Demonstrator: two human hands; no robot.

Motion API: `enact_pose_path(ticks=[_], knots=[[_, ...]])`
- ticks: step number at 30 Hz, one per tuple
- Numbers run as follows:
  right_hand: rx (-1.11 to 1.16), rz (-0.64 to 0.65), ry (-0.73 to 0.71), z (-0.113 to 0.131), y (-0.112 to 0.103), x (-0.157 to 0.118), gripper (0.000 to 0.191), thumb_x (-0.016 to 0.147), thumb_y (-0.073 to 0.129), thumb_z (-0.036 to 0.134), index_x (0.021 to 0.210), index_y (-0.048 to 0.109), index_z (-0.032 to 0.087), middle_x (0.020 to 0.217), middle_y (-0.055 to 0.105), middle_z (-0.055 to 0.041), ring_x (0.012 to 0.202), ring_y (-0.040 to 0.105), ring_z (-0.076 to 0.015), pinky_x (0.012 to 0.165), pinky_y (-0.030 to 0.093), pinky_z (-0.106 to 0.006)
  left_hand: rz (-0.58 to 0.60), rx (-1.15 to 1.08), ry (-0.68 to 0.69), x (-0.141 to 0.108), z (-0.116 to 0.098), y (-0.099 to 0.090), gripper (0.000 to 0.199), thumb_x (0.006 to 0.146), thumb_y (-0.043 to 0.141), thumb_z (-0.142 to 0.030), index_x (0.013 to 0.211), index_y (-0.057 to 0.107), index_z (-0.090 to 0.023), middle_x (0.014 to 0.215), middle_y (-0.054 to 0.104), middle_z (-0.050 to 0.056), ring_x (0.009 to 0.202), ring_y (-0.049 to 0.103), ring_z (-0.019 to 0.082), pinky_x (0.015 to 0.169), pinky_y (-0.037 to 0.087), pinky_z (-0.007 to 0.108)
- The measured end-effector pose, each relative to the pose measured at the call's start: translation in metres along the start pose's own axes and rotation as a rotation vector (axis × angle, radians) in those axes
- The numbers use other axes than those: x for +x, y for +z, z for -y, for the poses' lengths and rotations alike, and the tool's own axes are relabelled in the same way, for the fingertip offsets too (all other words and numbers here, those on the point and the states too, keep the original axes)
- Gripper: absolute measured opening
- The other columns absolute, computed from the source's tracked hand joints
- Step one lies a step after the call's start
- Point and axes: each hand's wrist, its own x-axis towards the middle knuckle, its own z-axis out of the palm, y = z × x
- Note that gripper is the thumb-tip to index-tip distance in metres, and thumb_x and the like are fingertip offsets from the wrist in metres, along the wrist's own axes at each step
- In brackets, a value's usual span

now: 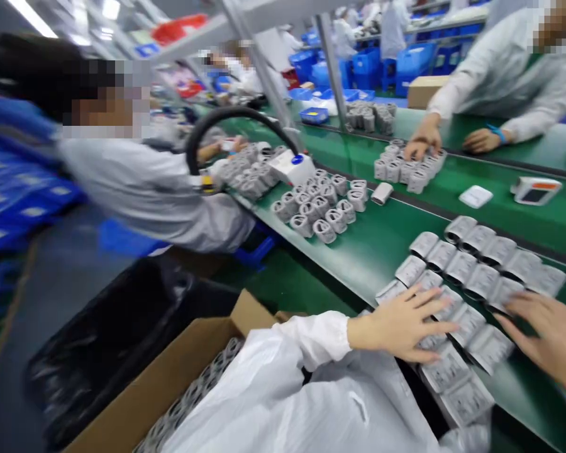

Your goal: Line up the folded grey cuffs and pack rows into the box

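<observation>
Green conveyor belts (396,251) run through a busy factory floor, with stacks of blue crates (368,66) and workers in white smocks far ahead of the person's hands. Both bare hands rest on a block of flat grey packs (466,283) laid in tight rows on the near belt. The left hand (400,324) lies palm down across the packs, its fingers spread and gripping nothing. The right hand (544,340), cut off by the edge of the view, sits just right of it, open as well, with its fingertips (502,316) at the edge of the rows. Down and left of the left hand, past a white sleeve (306,340), a cardboard box (170,377) holds rolled grey items (188,393), with a black plastic bag (108,352) beside it. Ahead of the hands, beyond the rows, a small white box (475,196) and a white monitor (535,190) lie on the belt. Across the belt, a co-worker's hand (422,141) touches a cluster of grey rolls (399,167), while another co-worker in a grey sleeve (151,195) reaches beneath a black hose (236,126) toward more rolls (249,170).
</observation>
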Motion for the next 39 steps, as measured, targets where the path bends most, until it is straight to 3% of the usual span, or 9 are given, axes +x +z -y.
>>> enact_pose_path(ticks=[3,7,13,18,22,26,30,34,39], knots=[[0.000,-0.222,0.073,-0.023,0.002,0.011,0.011,0.097,0.080,0.043,0.107,0.076,0.047,0.131,0.087,-0.0145,0.140,0.079,-0.0434,0.128,0.058,-0.069,-0.029,-0.075,-0.040,0.008,-0.001,0.010,0.074,0.113,0.057,-0.072,0.171,0.064,-0.026,0.188,0.050,0.019,0.180,0.043,0.046,0.146,0.039,0.071],[0.074,-0.367,0.325,-0.074,0.004,0.026,0.041,0.105,0.067,0.055,0.129,0.079,0.024,0.166,0.068,-0.0297,0.164,0.060,-0.0460,0.141,0.042,-0.071,-0.033,-0.120,-0.126,0.037,-0.017,0.019,0.075,0.113,0.058,-0.070,0.171,0.063,-0.021,0.188,0.049,0.025,0.181,0.042,0.047,0.146,0.036,0.077],[0.457,-0.424,0.625,-0.125,0.032,0.030,0.048,0.100,0.070,0.060,0.133,0.079,0.027,0.161,0.075,-0.0205,0.156,0.066,-0.0376,0.142,0.041,-0.061,-0.057,-0.302,-0.165,0.081,-0.008,0.010,0.083,0.112,0.053,-0.078,0.176,0.056,-0.025,0.193,0.040,0.025,0.187,0.024,0.052,0.144,0.026,0.090],[0.609,-0.470,0.745,-0.107,0.049,0.040,0.067,0.093,0.072,0.066,0.149,0.069,0.029,0.174,0.067,-0.0125,0.167,0.060,-0.0357,0.146,0.041,-0.064,-0.374,-0.550,-0.366,0.100,0.110,0.030,0.074,0.117,0.048,-0.068,0.178,0.051,-0.028,0.201,0.026,0.015,0.192,0.006,0.039,0.153,0.016,0.075],[0.633,-0.445,0.766,-0.090,0.058,0.047,0.077,0.095,0.070,0.069,0.160,0.066,0.028,0.183,0.059,-0.0123,0.175,0.052,-0.0334,0.150,0.034,-0.059,-0.216,-0.896,-0.553,0.118,0.170,0.069,0.093,0.116,0.049,-0.065,0.190,0.019,-0.020,0.203,0.011,0.020,0.191,0.014,0.034,0.156,0.019,0.060],[0.626,-0.337,0.704,-0.087,0.064,0.035,0.086,0.099,0.067,0.075,0.172,0.058,0.030,0.186,0.055,-0.0128,0.175,0.052,-0.0332,0.147,0.041,-0.059,-0.209,-0.994,-0.466,0.119,0.173,0.082,0.101,0.110,0.060,-0.073,0.189,0.025,-0.021,0.201,0.023,0.020,0.188,0.030,0.033,0.154,0.027,0.056],[0.363,-0.321,0.692,-0.094,0.061,0.028,0.097,0.098,0.067,0.081,0.170,0.060,0.017,0.178,0.060,-0.0245,0.171,0.056,-0.0408,0.147,0.038,-0.067,-0.280,-0.766,-0.781,0.134,0.182,0.064,0.079,0.115,0.056,-0.062,0.176,0.052,-0.012,0.167,0.068,0.026,0.156,0.067,0.034,0.140,0.047,0.056],[0.165,-0.186,0.583,-0.092,0.052,0.027,0.079,0.105,0.054,0.080,0.148,0.080,0.019,0.164,0.074,-0.0210,0.170,0.055,-0.0428,0.149,0.029,-0.073,-0.088,-0.493,-0.646,0.151,0.190,0.052,0.056,0.116,0.053,-0.054,0.148,0.083,-0.019,0.141,0.084,0.019,0.138,0.072,0.039,0.132,0.049,0.061],[0.267,-0.237,0.584,-0.079,0.044,0.020,0.089,0.103,0.064,0.079,0.168,0.068,0.019,0.172,0.068,-0.0198,0.162,0.063,-0.0427,0.142,0.044,-0.070,-0.240,-0.684,-0.565,0.142,0.184,0.059,0.059,0.116,0.054,-0.053,0.160,0.076,-0.020,0.158,0.081,0.017,0.147,0.075,0.036,0.133,0.054,0.055]])
